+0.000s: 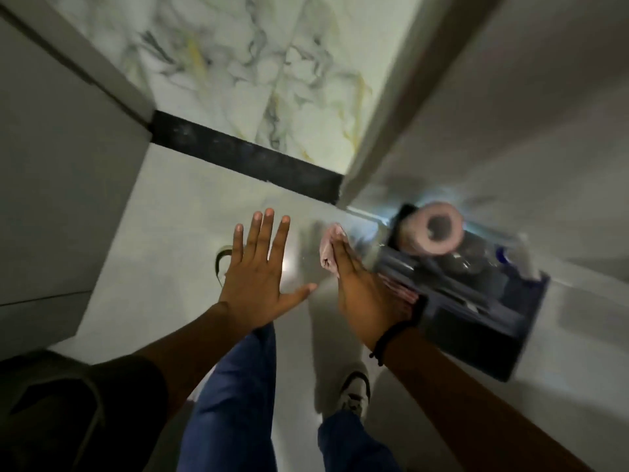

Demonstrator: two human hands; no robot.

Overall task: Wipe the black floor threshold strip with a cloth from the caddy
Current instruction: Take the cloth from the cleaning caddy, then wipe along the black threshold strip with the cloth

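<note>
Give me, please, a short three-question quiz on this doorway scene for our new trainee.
1. True or false: the pink cloth already lies on the black threshold strip.
2. Which hand holds the cloth? A) left hand B) right hand C) neither
3. Fill in: the caddy stands on the floor to the ___ of the person's feet.

Key:
1. False; it is in a hand, short of the strip.
2. B; the left hand is open and flat.
3. Right, with a pink roll at its far end.
</note>
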